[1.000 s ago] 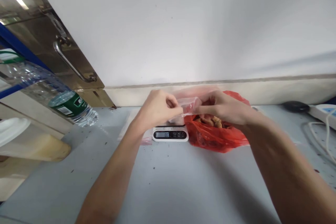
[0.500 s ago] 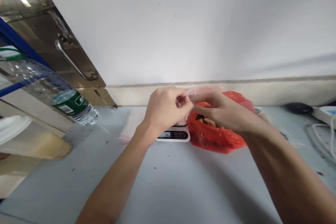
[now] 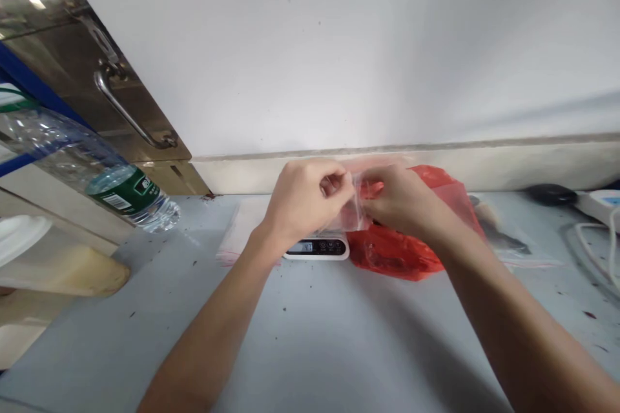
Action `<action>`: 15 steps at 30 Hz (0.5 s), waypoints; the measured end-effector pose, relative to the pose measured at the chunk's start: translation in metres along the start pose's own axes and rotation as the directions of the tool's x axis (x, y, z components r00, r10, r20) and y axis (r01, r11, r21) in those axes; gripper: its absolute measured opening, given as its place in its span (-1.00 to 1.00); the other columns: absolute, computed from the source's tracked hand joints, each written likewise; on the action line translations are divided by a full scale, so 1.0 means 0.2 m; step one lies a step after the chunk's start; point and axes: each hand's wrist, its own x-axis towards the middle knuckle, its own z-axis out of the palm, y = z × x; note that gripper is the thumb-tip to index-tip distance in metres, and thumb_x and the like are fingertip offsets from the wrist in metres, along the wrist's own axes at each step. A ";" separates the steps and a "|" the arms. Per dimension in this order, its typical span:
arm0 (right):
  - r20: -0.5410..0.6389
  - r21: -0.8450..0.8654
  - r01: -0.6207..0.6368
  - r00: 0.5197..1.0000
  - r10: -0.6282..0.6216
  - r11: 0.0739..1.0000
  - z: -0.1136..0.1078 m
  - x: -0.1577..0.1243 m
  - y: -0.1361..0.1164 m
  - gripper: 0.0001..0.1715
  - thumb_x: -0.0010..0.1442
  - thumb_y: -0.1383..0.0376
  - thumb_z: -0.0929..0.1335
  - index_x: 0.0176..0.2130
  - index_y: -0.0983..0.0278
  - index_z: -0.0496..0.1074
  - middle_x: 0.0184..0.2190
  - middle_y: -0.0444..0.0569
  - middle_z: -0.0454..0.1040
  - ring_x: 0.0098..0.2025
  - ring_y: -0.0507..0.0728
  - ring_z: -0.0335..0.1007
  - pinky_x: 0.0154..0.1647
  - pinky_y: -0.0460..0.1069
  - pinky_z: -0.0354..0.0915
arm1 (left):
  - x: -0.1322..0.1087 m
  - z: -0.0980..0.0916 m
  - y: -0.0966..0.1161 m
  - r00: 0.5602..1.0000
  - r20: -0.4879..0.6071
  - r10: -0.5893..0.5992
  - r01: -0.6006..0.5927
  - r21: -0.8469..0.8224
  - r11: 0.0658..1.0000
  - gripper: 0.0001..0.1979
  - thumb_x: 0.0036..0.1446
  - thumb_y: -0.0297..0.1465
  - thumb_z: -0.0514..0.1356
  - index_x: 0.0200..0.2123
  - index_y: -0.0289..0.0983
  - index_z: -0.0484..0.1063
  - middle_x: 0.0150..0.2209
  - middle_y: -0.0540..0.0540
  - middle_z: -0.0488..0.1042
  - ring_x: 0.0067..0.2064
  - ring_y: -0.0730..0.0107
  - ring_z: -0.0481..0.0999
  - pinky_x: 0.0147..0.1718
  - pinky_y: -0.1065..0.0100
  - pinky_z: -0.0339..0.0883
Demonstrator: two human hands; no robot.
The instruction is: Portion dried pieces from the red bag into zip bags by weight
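Observation:
My left hand [image 3: 303, 200] and my right hand [image 3: 394, 197] meet above a small white digital scale [image 3: 317, 247] and both pinch a small clear plastic bag [image 3: 352, 206] held between them. The bag hangs just over the scale's platform; its contents are hidden by my fingers. Right behind my right hand lies a red plastic bag [image 3: 402, 251], crumpled open on the grey tabletop [image 3: 310, 335].
A clear water bottle with a green label [image 3: 104, 174] juts in from the left, above a shelf with pale containers [image 3: 62, 268]. Flat clear bags [image 3: 242, 232] lie left of the scale and another, with something dark inside [image 3: 504, 239], to the right. A white power strip and cable [image 3: 593, 213] sit far right.
My hands drew together over the scale, then the right hand shifted slightly right, spreading the clear bag. The scale's display reading changed.

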 end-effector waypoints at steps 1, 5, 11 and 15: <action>-0.043 -0.017 0.041 0.998 -0.042 0.999 0.01 0.00 0.01 -0.94 0.03 0.30 0.44 -0.39 0.22 0.54 -0.50 -0.10 0.52 -0.45 0.11 0.35 -0.41 0.01 0.29 | 0.01 -0.01 -0.02 0.999 -0.040 -0.031 0.031 0.000 1.000 -0.75 0.22 -0.48 0.18 -0.53 -0.24 0.45 -0.52 0.02 0.53 -0.46 0.43 0.47 -0.36 0.39 0.37; -0.140 -0.011 0.169 0.976 -0.169 0.985 -0.01 0.01 0.05 -0.28 0.00 0.05 0.54 0.13 0.18 0.51 -0.07 0.06 0.61 -0.13 0.28 0.53 -0.17 0.12 0.45 | 0.04 -0.05 -0.10 0.936 -0.136 -0.325 0.318 -0.072 0.946 -0.84 0.34 -0.35 0.20 -0.17 -0.25 0.59 -0.09 -0.14 0.68 -0.03 0.23 0.62 -0.04 0.30 0.44; -0.161 0.035 0.265 0.953 -0.256 0.964 -0.18 0.01 0.12 0.07 0.06 -0.10 0.48 0.43 0.13 0.25 0.16 0.13 0.53 -0.03 0.33 0.56 -0.04 0.20 0.48 | 0.05 -0.07 -0.14 0.740 0.192 -0.645 0.598 -0.628 0.499 -0.61 0.34 -0.37 0.29 0.21 -0.20 0.44 -0.18 -0.11 0.65 -0.19 0.29 0.66 -0.22 0.30 0.54; -0.031 -0.027 0.139 0.990 -0.139 0.990 -0.35 -0.05 0.20 -0.34 0.02 -0.18 0.41 -0.12 0.24 0.64 -0.21 0.11 0.66 -0.21 0.30 0.56 -0.20 0.16 0.46 | 0.08 -0.02 -0.11 0.770 0.124 -0.626 0.488 -0.747 0.452 -0.66 0.12 -0.39 0.49 -0.04 -0.28 0.61 -0.33 -0.06 0.66 -0.31 0.38 0.64 -0.33 0.42 0.49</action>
